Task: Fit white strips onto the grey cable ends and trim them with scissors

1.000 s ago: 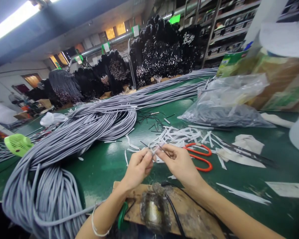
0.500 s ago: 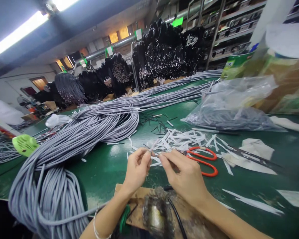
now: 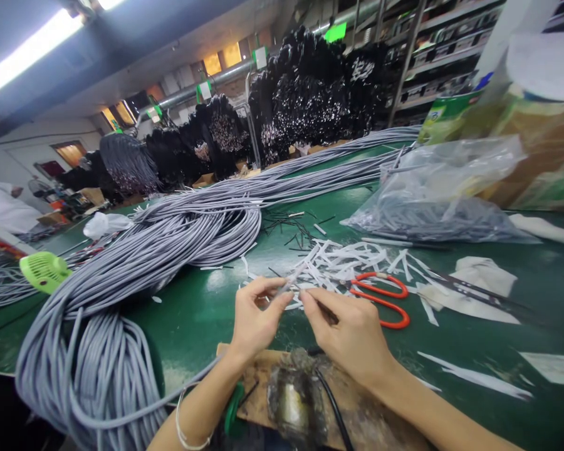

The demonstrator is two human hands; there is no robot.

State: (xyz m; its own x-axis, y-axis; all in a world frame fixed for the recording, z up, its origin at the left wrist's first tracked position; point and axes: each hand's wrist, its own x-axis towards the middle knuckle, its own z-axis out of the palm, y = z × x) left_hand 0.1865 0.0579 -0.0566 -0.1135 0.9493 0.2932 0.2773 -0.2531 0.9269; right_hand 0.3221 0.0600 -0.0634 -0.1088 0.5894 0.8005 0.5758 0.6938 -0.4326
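My left hand (image 3: 256, 316) pinches a grey cable end (image 3: 289, 285), my right hand (image 3: 352, 332) pinching beside it, left of the orange scissors (image 3: 381, 303). I judge the cable tip is being worked; the next move needs a steady, fine grip.

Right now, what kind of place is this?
Likely a cable assembly workshop: grey cable coils heaped on a green bench, black cable bundles racked behind, scissors among cut white strips, left hand pinching a thin grey piece.

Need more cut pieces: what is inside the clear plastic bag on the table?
Through the clear plastic bag a heap of thin grey pieces shows along its bottom. Crumpled, glaring film hides the upper part, and anything buried under the heap cannot be seen.
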